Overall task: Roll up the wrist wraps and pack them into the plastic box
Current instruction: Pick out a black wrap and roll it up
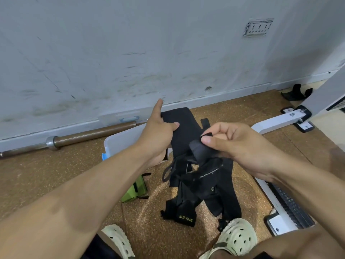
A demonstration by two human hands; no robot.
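Black wrist wrap (183, 131) between both hands

Legible text, one item: "XUEYING", yellow-green capitals, on the end tab of a black wrist wrap (184, 215) lying near, between the feet.

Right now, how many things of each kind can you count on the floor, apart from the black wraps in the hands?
Green wrap: 1
Plastic box: 1
Barbell: 1
Pale clogs: 2
Total: 5
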